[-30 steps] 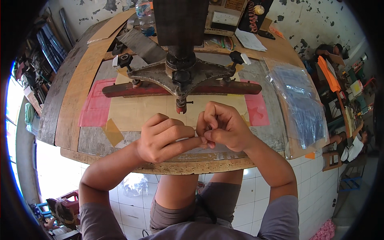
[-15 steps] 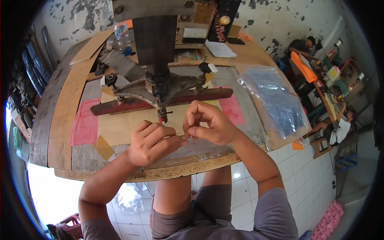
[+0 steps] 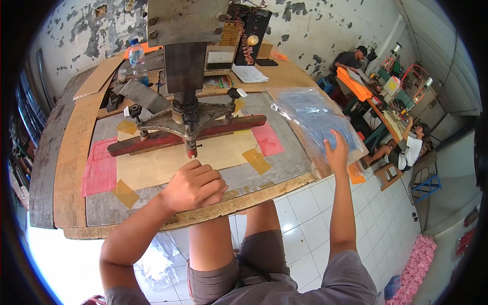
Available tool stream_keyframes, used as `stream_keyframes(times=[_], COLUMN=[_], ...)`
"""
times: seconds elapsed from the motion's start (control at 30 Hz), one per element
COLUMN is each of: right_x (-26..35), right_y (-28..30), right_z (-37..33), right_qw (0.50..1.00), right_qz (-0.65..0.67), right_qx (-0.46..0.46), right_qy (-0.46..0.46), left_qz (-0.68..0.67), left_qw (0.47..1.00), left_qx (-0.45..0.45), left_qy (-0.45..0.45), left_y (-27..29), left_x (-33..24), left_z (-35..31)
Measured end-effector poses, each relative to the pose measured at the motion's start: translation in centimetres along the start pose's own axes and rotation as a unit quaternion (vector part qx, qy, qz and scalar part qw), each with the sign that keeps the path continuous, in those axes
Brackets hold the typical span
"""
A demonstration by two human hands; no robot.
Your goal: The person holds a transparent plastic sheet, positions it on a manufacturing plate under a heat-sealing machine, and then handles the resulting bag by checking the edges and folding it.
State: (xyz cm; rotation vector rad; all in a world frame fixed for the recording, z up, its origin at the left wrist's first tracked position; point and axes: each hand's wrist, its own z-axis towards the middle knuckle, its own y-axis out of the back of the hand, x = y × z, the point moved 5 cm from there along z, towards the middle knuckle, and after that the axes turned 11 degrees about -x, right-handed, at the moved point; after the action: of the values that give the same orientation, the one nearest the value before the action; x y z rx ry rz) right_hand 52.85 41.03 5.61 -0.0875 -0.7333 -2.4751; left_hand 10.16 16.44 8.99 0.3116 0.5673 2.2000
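Observation:
My left hand [image 3: 195, 185] is closed with curled fingers above the table's front edge; whatever it may hold is hidden. Stretched out to the right, my right hand [image 3: 336, 152] has its fingers apart over the near side of a stack of clear bluish plastic sheets [image 3: 312, 114]. Whether the fingertips touch the plastic I cannot tell. Beyond my left hand stands a metal press head [image 3: 189, 118] with a long red-edged bar [image 3: 229, 128] under it. Below the bar lies a flat cream sheet [image 3: 147, 170], held by brown tape [image 3: 256, 161], between pink pieces [image 3: 99, 170].
A water bottle [image 3: 136, 56] stands at the back left beside cardboard pieces [image 3: 99, 79]. White papers [image 3: 249, 74] lie behind the press, near a dark box with a coiled cord [image 3: 254, 38]. Two people sit at the right, one near an orange stack [image 3: 354, 85].
My right hand has left my left hand and moved right to the plastic sheets, its fingers spreading. The left hand stays closed near the same place. The view has turned to the right.

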Motion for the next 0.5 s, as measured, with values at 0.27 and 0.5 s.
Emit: stream_keyframes(times=[0.27,0.5], right_x=[-6.4,-6.9], right_y=[-1.6,-1.1], right_z=[-0.6,-1.1], right_qw=[0.981,0.988], right_qz=[0.030,-0.007], right_qx=[0.167,0.111], right_qy=[-0.091,-0.108], left_qz=[0.012,0.010], left_qw=[0.999,0.999], left_qx=[-0.020,-0.018], left_qy=[0.037,0.040], left_y=[0.3,-0.3], left_x=[0.0,0.3], left_z=[-0.2,0.2])
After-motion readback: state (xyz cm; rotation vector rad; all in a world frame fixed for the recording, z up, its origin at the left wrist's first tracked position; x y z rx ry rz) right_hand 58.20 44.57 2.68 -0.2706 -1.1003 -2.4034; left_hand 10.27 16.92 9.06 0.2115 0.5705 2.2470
